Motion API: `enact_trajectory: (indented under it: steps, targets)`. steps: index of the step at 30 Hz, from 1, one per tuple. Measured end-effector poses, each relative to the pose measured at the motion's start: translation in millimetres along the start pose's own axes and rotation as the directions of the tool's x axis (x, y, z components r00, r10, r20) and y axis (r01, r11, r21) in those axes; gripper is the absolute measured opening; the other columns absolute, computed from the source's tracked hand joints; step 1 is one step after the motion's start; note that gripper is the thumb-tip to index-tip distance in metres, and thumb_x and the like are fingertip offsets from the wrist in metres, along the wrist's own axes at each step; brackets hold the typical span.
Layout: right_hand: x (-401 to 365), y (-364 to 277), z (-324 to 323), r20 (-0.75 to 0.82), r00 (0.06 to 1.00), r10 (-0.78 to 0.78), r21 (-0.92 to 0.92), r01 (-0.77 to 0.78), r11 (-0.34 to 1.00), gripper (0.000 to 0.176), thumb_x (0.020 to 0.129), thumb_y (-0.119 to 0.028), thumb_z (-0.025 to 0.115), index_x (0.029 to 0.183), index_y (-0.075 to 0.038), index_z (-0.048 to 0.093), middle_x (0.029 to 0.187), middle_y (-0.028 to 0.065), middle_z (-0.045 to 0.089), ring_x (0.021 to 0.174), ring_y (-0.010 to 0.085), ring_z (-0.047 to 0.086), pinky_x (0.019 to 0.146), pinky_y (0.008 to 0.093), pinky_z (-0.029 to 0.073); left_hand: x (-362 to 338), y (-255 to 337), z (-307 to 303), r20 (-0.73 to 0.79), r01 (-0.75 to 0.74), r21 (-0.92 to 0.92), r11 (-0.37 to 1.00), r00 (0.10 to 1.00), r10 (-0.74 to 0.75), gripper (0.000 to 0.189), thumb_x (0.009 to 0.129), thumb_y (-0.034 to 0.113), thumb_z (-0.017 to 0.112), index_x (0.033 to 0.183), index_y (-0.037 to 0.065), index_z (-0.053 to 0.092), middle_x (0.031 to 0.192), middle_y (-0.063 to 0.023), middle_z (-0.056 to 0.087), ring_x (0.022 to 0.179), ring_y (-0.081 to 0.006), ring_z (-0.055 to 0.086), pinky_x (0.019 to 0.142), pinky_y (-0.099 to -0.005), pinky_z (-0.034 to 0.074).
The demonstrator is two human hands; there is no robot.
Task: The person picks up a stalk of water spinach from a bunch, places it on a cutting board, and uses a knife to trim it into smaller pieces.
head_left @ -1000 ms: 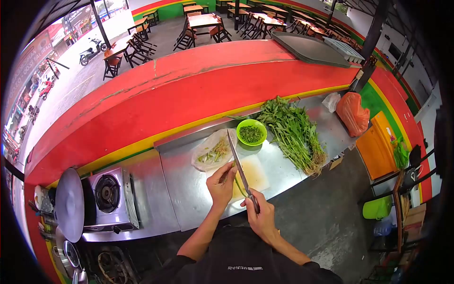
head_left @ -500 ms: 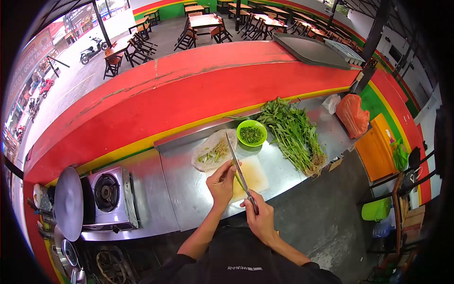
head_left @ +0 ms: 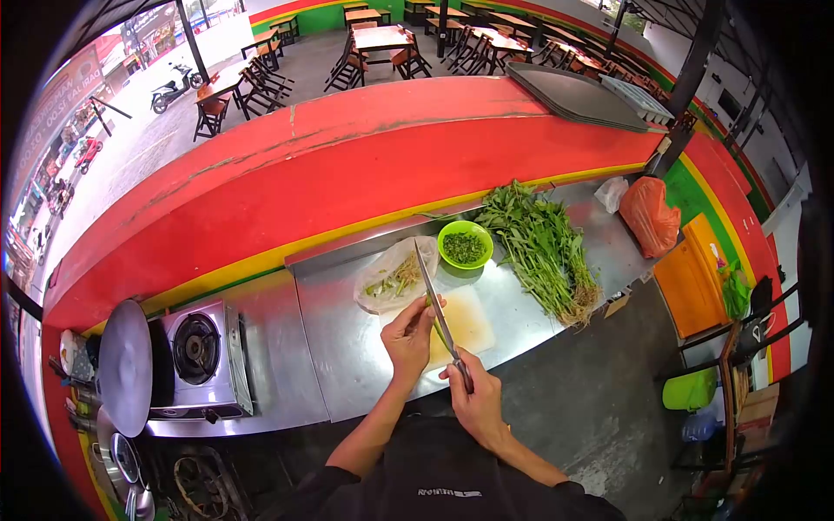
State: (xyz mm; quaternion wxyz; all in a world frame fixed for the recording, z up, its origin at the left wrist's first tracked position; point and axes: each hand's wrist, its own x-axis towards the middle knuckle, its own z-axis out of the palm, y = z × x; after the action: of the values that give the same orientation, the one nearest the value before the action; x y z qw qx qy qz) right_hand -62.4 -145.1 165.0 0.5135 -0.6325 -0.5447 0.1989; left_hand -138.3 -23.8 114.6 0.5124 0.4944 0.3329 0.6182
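Note:
My right hand [head_left: 477, 401] grips the dark handle of a long kitchen knife [head_left: 440, 319], its blade slanting up and away to the left. My left hand [head_left: 407, 341] is pinched closed beside the blade, with a bit of green stalk [head_left: 428, 302] showing at the fingertips. Under both hands lies a pale cutting board [head_left: 473, 323], partly covered by them. Beyond the left hand, a clear plastic bag [head_left: 367, 298] holds root and stem trimmings [head_left: 401, 277]. A lime-green bowl [head_left: 486, 236] of chopped greens [head_left: 464, 248] stands behind the board.
A large bunch of leafy greens [head_left: 543, 252] with roots lies right of the bowl. Farther right are an orange-red plastic bag [head_left: 650, 217] and an orange box [head_left: 691, 278]. At left stand a gas stove [head_left: 228, 365] and a wok [head_left: 125, 369]. A red wall [head_left: 347, 178] borders the steel counter.
The green stalk that showed along the knife blade is now mostly out of sight, with only a bit at my left fingertips. Both hands stay nearly in place; the view has shifted slightly.

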Motion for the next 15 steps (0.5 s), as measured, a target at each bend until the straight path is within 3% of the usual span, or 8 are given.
enact_trajectory:
  steps: [3,5,6,8,15]
  targets:
    - [0.6,-1.7,-0.5,-0.004,1.0,0.01,0.009,-0.01,1.0,0.03,0.096,-0.004,0.061,0.125,0.003,0.057,0.074,0.0046,0.07,0.051,0.0042,0.048,0.048,0.0235,0.039,-1.8,-1.9,0.3,-0.012,-0.016,-0.028,0.999,1.0,0.016,0.024,0.097,0.004,0.064,0.118,-0.007,0.065,0.105,-0.017,0.073,0.097,-0.0232,0.072,0.087,-0.0317,0.057]
    - [1.5,-7.3,-4.7,0.058,0.994,0.09,0.006,-0.091,0.996,0.031,0.096,-0.003,0.06,0.126,0.005,0.058,0.08,0.0137,0.071,0.065,0.0155,0.068,0.06,0.0282,0.052,-2.4,-3.5,-0.5,-0.016,-0.025,-0.011,1.0,1.0,0.025,0.024,0.097,0.004,0.064,0.118,-0.007,0.065,0.105,-0.0167,0.073,0.097,-0.0227,0.072,0.087,-0.0315,0.057]
    - [1.2,-5.0,-3.1,0.058,0.994,0.09,0.006,-0.09,0.996,0.031,0.096,-0.003,0.06,0.126,0.005,0.058,0.08,0.0137,0.071,0.065,0.0155,0.068,0.06,0.0282,0.052,-2.5,-4.2,-0.9,-0.019,-0.033,0.006,0.999,0.999,0.033,0.024,0.097,0.004,0.064,0.118,-0.007,0.065,0.105,-0.0164,0.074,0.097,-0.0222,0.072,0.087,-0.0314,0.057]
    - [0.3,1.8,1.1,-0.003,1.0,0.013,0.019,-0.013,1.0,0.03,0.096,-0.004,0.061,0.125,0.003,0.058,0.074,0.0047,0.07,0.052,0.0037,0.048,0.048,0.0233,0.039,-2.5,-5.3,-2.0,-0.026,-0.045,0.034,0.998,0.999,0.046,0.024,0.097,0.004,0.064,0.118,-0.007,0.066,0.105,-0.0162,0.074,0.097,-0.0213,0.072,0.087,-0.0309,0.057]
    - [-0.3,-0.1,-0.9,0.007,1.0,0.027,0.012,-0.028,1.0,0.03,0.096,-0.003,0.062,0.125,0.003,0.058,0.074,0.005,0.07,0.051,0.0033,0.048,0.047,0.0231,0.039,0.8,-0.1,-3.9,-0.066,-0.059,0.146,0.987,0.995,0.069,0.024,0.097,0.005,0.064,0.117,-0.007,0.067,0.103,-0.0154,0.074,0.095,-0.0181,0.072,0.085,-0.028,0.056]
